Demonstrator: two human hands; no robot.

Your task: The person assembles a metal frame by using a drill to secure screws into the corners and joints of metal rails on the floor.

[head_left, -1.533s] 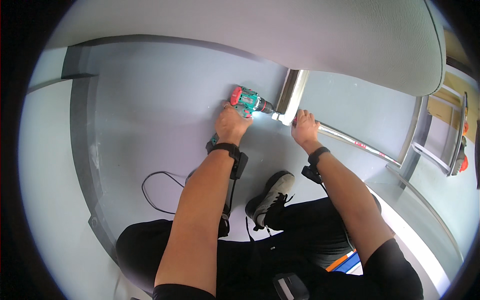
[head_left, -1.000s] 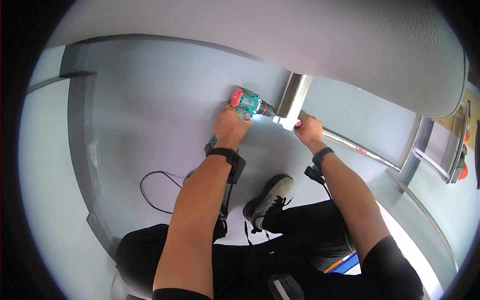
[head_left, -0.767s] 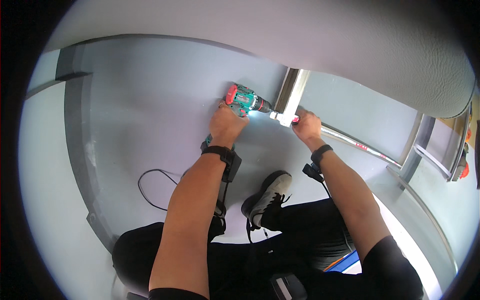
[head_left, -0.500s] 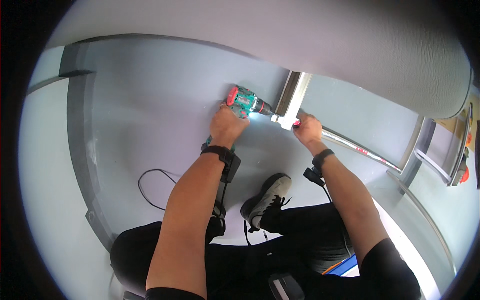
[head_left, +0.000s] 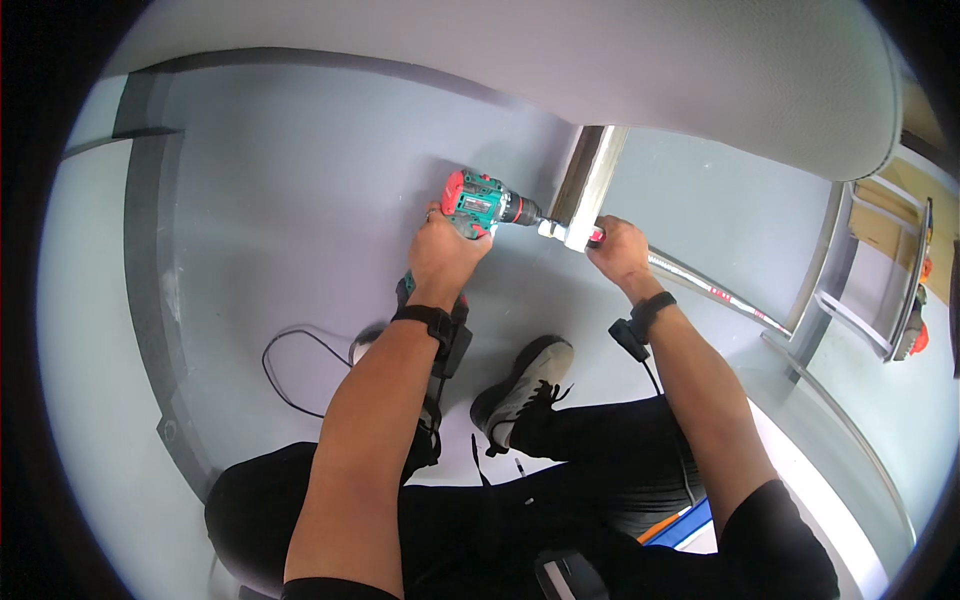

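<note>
My left hand (head_left: 447, 258) is closed round the grip of a teal and red cordless drill (head_left: 474, 203). The drill lies level, its black chuck pointing right at a white block-like end piece (head_left: 577, 235) on a pale metal bar (head_left: 600, 180). A short bit or screw bridges chuck and piece; which one is too small to tell. On the other side of that piece, my right hand (head_left: 620, 250) is closed on a small red object (head_left: 597, 236), mostly hidden by the fingers.
A grey padded seat edge (head_left: 700, 80) overhangs the far side. A thin metal rail (head_left: 720, 292) runs right from my right hand towards a metal frame (head_left: 820, 270). My shoe (head_left: 522, 388) stands on the grey floor (head_left: 270, 230). A black cable (head_left: 268, 370) loops at left.
The whole view has shifted slightly. The bright glow under the drill has dwindled. Both hands keep their grips, and the drill still points at the white end piece.
</note>
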